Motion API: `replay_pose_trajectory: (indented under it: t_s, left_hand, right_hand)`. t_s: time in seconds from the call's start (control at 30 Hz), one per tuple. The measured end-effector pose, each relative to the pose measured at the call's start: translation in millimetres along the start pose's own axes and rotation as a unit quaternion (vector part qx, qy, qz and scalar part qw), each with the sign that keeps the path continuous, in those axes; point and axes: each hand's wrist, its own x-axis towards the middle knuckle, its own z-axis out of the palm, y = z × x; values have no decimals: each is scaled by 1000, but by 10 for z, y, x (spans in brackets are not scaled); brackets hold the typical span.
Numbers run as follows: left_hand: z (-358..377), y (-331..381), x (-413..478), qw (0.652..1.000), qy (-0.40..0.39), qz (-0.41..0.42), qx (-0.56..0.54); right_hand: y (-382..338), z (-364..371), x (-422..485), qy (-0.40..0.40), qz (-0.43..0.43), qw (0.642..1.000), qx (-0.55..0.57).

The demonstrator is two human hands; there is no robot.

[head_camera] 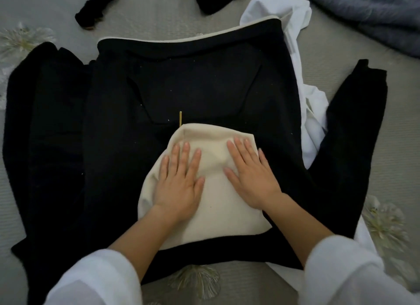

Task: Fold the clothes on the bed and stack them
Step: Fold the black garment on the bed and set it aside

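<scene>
We see both hands flat on the cream hood (218, 204), fingers straight and spread. The left hand (179, 184) and right hand (252, 175) press side by side and grip nothing. The hood lies folded down onto the black hoodie (193, 82), which is spread flat in the middle of the bed (397, 100).

The hoodie's far edge shows a thin cream rim, and its near edge stops just short of the bed's front. One arm of the hoodie (45, 134) fans out to the left. The other arm (354, 113) angles away on the right, with bare cover beyond it. A white garment (293, 13) bunches along the right edge, partly tucked under the hoodie. How far under, we cannot tell.

Up top, dark cloth (91, 13) is cut off by the frame, and a grey blanket (363, 9) fills the far right corner. A thin gold tip (180, 118) pokes out above the hood. The black fabric swallows most seams.
</scene>
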Motion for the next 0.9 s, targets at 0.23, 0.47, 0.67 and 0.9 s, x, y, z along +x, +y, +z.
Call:
replay_pose_trajectory:
  t_s: [0.23, 0.47, 0.67, 0.9]
  left_hand:
    - [-489, 807, 8, 989, -76, -117, -42]
    - [-60, 2015, -185, 987, -133, -48, -82]
    - [147, 2209, -149, 982, -169, -79, -5]
    - [-164, 2404, -45, 980, -135, -94, -114]
  right_hand:
    - [739, -545, -622, 293, 135, 927, 193]
    - [2024, -718, -1044, 267, 458, 739, 416]
    - [2399, -610, -842, 164, 449, 672, 566]
    - [2226, -1328, -940, 130, 315, 522, 782]
